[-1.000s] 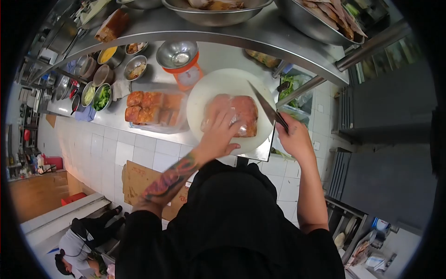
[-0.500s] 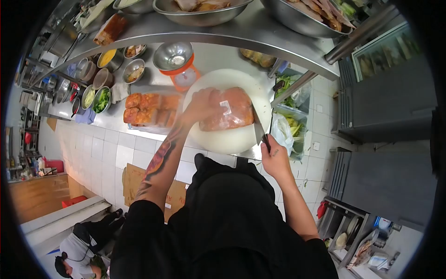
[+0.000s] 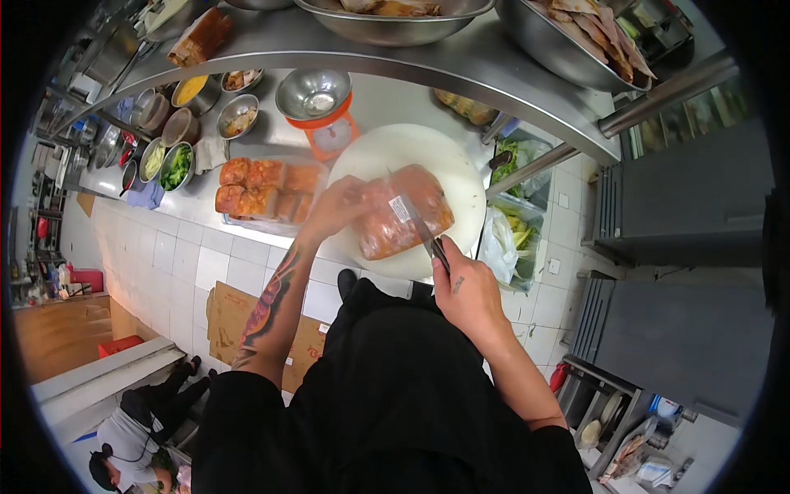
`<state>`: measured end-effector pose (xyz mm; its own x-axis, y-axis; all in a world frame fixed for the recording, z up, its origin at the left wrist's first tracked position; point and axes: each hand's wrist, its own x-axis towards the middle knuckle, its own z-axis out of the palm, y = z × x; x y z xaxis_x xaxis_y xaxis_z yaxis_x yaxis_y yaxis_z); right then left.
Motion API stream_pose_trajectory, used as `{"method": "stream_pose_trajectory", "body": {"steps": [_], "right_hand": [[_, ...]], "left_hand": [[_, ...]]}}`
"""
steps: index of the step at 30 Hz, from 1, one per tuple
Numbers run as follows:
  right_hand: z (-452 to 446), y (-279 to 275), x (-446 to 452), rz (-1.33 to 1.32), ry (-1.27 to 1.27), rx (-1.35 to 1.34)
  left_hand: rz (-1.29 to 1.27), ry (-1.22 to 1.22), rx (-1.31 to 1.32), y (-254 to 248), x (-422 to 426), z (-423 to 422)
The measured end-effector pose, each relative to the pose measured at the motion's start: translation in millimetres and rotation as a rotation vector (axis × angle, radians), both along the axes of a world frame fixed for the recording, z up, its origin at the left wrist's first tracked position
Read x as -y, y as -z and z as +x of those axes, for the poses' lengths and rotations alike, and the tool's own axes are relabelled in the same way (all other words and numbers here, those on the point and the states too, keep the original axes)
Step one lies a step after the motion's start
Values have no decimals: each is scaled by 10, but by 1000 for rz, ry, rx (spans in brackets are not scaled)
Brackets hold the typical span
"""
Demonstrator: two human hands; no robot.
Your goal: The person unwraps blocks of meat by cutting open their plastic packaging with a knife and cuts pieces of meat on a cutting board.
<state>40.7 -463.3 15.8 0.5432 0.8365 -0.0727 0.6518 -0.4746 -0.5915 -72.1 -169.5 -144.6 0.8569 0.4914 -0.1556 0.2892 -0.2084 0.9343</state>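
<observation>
A plastic-wrapped block of meat (image 3: 424, 193) with a white label lies tilted on the round white cutting board (image 3: 469, 165). My left hand (image 3: 337, 204) is at the left edge of the package, its fingers closed on the plastic wrap. In my right hand (image 3: 467, 292) is the dark handle of a knife (image 3: 426, 235). The blade points up and left and lies over the package beside the label. Whether it has cut the wrap I cannot tell. Left of the board sits a tray of roasted meat pieces (image 3: 251, 188) in clear plastic.
An orange scale (image 3: 333, 138) with a metal bowl (image 3: 313, 95) stands behind the board. Small food bowls (image 3: 239, 116) are to its left. A steel shelf (image 3: 395, 62) overhangs the back. Bins of greens (image 3: 520, 235) stand at the right. A person (image 3: 136, 436) is at lower left.
The knife has moved left from the package's right side to over its label. The package has turned and tilted. My left hand has shifted slightly down and left.
</observation>
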Motion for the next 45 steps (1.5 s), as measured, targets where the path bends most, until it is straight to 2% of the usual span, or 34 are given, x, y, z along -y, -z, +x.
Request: {"method": "stream_pose_trajectory", "body": {"steps": [5,12,14,15,17,20,24,27,32,34,38,40,42,45], "right_hand": [[-64,0,-41,-92,10,32],[-127,-112,-133,-225,16,51],[-97,-202,-191,-251,12,49],[-85,-244,-222,-271,0,45],[-53,-305,-270,-320,-2,42],[28,-486,-393,-409,-36,57],[233,-682,-755,-470,-121,95],[397,-331,-1273,-523,-117,112],[307,-561,-1072,-637,-79,151],[380,-667,-920,-728,-136,45],[228,26,-1021,-717,9,84],[224,-79,-932,-725,40,89],[291,-195,-887,-763,-54,45],[319,122,-610,-750,-22,5]], "left_hand": [[-55,9,73,156,-40,-48],[-164,48,91,113,-39,-77],[228,-69,89,72,91,-103],[221,-64,90,-65,178,-102],[793,58,235,-375,396,-68],[688,160,363,-329,626,-36],[666,141,390,-231,591,5],[726,128,382,-199,589,1],[676,107,375,-218,601,12],[653,98,365,-174,583,-7],[645,100,372,-164,603,-1],[637,104,378,-191,622,10],[615,145,369,-197,574,4],[595,133,375,-175,588,10]]}}
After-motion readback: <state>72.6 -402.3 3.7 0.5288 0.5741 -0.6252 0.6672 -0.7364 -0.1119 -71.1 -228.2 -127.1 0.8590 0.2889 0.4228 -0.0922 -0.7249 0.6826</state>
